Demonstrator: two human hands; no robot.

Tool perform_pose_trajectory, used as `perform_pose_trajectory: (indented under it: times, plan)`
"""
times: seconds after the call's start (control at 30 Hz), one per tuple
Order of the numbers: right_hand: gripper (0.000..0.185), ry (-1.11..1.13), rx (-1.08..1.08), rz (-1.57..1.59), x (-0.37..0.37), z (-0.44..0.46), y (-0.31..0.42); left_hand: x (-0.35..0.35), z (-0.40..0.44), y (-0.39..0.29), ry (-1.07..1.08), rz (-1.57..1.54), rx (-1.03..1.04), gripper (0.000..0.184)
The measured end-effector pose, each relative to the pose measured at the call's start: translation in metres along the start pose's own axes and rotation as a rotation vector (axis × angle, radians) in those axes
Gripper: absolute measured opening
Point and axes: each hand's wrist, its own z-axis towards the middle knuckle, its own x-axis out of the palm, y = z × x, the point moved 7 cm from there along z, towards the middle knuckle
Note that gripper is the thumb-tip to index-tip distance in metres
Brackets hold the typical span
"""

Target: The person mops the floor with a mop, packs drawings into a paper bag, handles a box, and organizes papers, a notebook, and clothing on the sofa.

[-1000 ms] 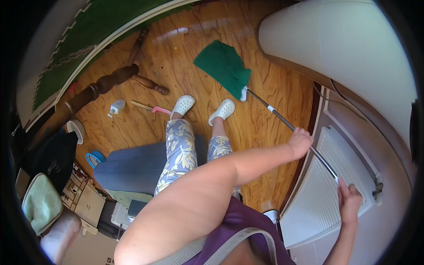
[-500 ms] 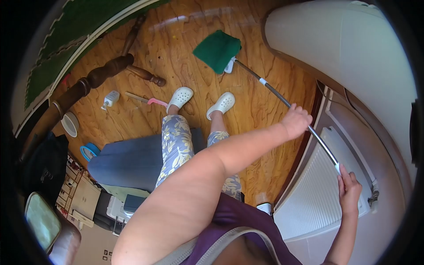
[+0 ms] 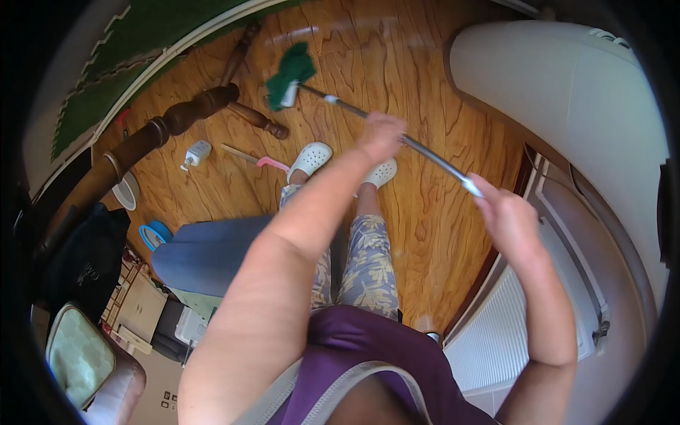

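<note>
A flat mop (image 3: 435, 159) with a metal pole slants across the view, its green cloth head (image 3: 296, 67) up near the wooden stand's foot. The head looks folded and slightly blurred, seen at a steep angle. My left hand (image 3: 384, 136) is wrapped round the middle of the pole. Gripping the white end of the pole is my right hand (image 3: 508, 216), closer to my body and to the right. Below the pole, my feet in white clogs (image 3: 312, 159) stand on the wood floor (image 3: 432, 234).
A turned wooden stand (image 3: 180, 113) crosses the upper left. A white pump bottle (image 3: 198, 154) and a pink-headed tool with a wooden handle (image 3: 273, 163) lie on the floor. A blue-grey padded bench (image 3: 205, 251) is behind my legs. At right are a white rounded furniture piece (image 3: 538, 78) and radiator (image 3: 496, 333).
Both hands have swung left with the mop. Its green head moved left toward the wooden stand and turned from spread flat to a narrow, folded look.
</note>
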Motion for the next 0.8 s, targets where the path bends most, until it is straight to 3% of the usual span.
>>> perform_pose_trajectory:
  times: [0.1,0.17,0.27,0.3,0.33,0.4,0.43,0.47,0.57,0.6,0.63,0.67,0.7,0.8]
  plan:
    - [0.034,0.018,-0.106,-0.034,0.006,0.036,0.053,-0.018,-0.006,0.055,-0.125,0.049,-0.069,0.01]
    - [0.034,0.035,-0.093,-0.015,-0.004,0.031,0.047,-0.012,-0.001,0.062,-0.12,-0.015,-0.076,0.013]
    - [0.037,-0.081,-0.117,-0.018,-0.013,0.011,0.028,0.007,0.01,-0.01,-0.084,-0.035,0.014,0.019]
    - [0.037,-0.042,0.042,-0.009,-0.024,-0.019,-0.002,0.017,0.014,-0.033,-0.111,-0.092,0.052,0.021]
    - [0.036,-0.068,0.07,0.005,-0.032,-0.037,-0.008,0.026,0.017,-0.062,0.041,-0.076,0.041,0.02]
    - [0.036,-0.051,0.198,0.069,-0.031,-0.074,-0.03,0.042,0.014,-0.111,-0.061,-0.009,0.209,0.015]
    - [0.036,-0.05,0.194,0.062,-0.029,-0.082,-0.023,0.04,0.01,-0.122,0.1,-0.18,0.187,0.017]
    - [0.036,-0.04,0.24,0.101,-0.021,-0.092,-0.021,0.039,0.008,-0.121,0.013,-0.179,0.172,0.015]
    - [0.035,-0.055,0.213,0.182,0.001,-0.086,-0.011,0.032,-0.005,-0.097,0.116,-0.061,0.23,0.011]
    - [0.035,-0.041,0.148,0.181,0.015,-0.067,0.011,0.005,-0.016,-0.036,-0.141,-0.277,0.141,0.009]
    - [0.035,-0.044,0.073,0.186,0.031,-0.035,0.042,0.01,-0.009,0.004,-0.088,-0.111,0.077,0.011]
    - [0.036,-0.032,0.035,0.174,0.044,-0.001,0.065,-0.031,-0.012,0.054,-0.072,0.094,-0.01,0.014]
    - [0.036,0.021,0.018,0.155,0.052,0.011,0.079,-0.037,-0.017,0.053,-0.226,0.103,0.032,0.015]
    - [0.036,-0.039,0.023,0.173,0.05,0.02,0.077,-0.031,-0.005,0.062,-0.086,0.104,-0.057,0.017]
